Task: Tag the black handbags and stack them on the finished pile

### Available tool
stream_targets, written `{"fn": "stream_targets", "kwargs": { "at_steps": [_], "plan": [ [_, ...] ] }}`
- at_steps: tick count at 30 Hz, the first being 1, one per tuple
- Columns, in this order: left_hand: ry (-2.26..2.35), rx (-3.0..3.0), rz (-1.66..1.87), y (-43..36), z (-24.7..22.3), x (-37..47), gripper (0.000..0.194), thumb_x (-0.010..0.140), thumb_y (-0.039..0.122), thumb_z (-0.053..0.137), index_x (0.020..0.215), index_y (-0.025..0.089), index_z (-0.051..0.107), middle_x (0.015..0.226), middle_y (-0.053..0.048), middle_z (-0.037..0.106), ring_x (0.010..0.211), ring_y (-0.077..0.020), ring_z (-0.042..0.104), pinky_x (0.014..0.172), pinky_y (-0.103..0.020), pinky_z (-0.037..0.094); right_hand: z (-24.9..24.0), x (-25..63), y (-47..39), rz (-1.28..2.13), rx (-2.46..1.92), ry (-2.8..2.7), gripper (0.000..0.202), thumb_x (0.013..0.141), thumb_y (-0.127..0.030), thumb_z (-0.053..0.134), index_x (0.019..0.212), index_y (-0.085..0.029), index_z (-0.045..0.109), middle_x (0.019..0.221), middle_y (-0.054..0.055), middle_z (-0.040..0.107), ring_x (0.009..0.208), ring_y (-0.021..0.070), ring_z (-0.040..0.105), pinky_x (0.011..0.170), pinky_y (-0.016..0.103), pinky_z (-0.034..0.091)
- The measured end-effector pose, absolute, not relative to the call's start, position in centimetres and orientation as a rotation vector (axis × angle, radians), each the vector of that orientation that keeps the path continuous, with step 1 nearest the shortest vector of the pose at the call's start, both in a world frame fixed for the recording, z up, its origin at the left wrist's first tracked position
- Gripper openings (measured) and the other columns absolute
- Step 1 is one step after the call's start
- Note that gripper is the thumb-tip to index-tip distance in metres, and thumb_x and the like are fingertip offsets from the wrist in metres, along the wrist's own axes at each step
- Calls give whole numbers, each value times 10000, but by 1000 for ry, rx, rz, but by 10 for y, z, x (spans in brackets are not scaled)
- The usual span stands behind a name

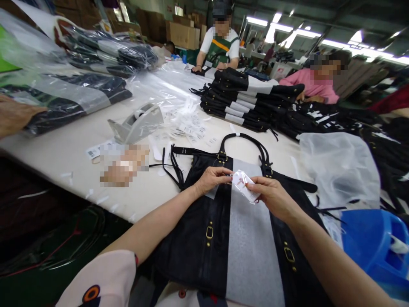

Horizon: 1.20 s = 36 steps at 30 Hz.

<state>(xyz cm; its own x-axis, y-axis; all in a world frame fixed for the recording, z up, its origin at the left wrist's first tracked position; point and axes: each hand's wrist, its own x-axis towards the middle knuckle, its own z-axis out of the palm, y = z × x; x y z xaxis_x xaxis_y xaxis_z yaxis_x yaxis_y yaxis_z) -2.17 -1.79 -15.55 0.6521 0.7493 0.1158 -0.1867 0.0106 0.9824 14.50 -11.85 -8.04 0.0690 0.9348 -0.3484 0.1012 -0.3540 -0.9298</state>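
Note:
A black handbag (198, 238) with brass buckles lies in front of me, a grey-white strip (251, 247) down its middle and its handles toward the far side. Above the strip, my right hand (266, 192) pinches a small clear packet (245, 186) with a white card in it. My left hand (214, 179) has thumb and fingers pressed together at the packet's left edge; whatever is between them is too small to name. Below that hand, a small clear piece (211, 192) hangs over the bag.
Stacked black bags (236, 100) stand at the back. Loose labels (191, 123) and a grey tape dispenser (137, 121) lie left of centre. A blue container (370, 243) is at the right. Two people work beyond; another person's hand (19, 113) is at the left.

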Motion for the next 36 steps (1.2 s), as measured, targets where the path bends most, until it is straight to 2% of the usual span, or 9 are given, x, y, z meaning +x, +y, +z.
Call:
{"fn": "stream_targets", "kwargs": {
  "at_steps": [4, 9, 12, 17, 27, 32, 36],
  "plan": [
    [534, 1299, 788, -18, -152, -23, 225, 678, 302, 653, 765, 95, 648, 581, 1, 595, 459, -40, 439, 439, -167, 321, -86, 146, -119, 1378, -1582, -1038, 261, 665, -366, 641, 805, -146, 647, 615, 5, 566, 523, 93, 462, 490, 223, 326],
    [626, 1310, 790, -18, -153, -25, 162, 657, 247, 637, 736, 106, 621, 540, 24, 570, 388, -17, 366, 382, -156, 246, -91, 151, -123, 1355, -1600, -970, 235, 635, -348, 658, 762, -150, 642, 605, 2, 563, 511, 92, 447, 488, 228, 318],
    [649, 1317, 821, -17, -155, -26, 142, 654, 227, 626, 737, 113, 618, 563, 26, 569, 406, -17, 390, 392, -150, 258, -93, 154, -128, 1346, -1613, -908, 244, 610, -340, 667, 755, -147, 638, 622, 12, 573, 518, 100, 455, 489, 234, 323],
    [640, 1293, 768, -18, -156, -26, 181, 655, 261, 642, 753, 113, 610, 501, 40, 511, 409, -34, 410, 375, -149, 249, -97, 157, -135, 1351, -1621, -834, 238, 599, -322, 673, 741, -135, 634, 596, 1, 552, 499, 88, 445, 471, 225, 311],
    [615, 1357, 668, -19, -151, -28, 278, 604, 271, 690, 816, 97, 649, 503, 37, 508, 410, -25, 377, 384, -153, 251, -102, 148, -134, 1372, -1609, -827, 260, 580, -334, 684, 734, -129, 641, 585, 6, 552, 496, 93, 455, 467, 224, 335],
    [537, 1365, 599, -20, -151, -29, 324, 562, 262, 723, 826, 91, 648, 467, 65, 440, 415, -17, 332, 400, -159, 213, -105, 150, -134, 1360, -1612, -823, 232, 596, -328, 678, 725, -140, 633, 574, -3, 548, 489, 89, 448, 463, 220, 319],
    [555, 1330, 578, -20, -148, -30, 333, 688, 381, 606, 828, 81, 648, 448, 45, 452, 361, -21, 308, 358, -170, 168, -107, 150, -134, 1367, -1614, -834, 216, 612, -321, 670, 725, -141, 633, 575, -8, 549, 488, 86, 448, 465, 217, 315]
  ]
}}
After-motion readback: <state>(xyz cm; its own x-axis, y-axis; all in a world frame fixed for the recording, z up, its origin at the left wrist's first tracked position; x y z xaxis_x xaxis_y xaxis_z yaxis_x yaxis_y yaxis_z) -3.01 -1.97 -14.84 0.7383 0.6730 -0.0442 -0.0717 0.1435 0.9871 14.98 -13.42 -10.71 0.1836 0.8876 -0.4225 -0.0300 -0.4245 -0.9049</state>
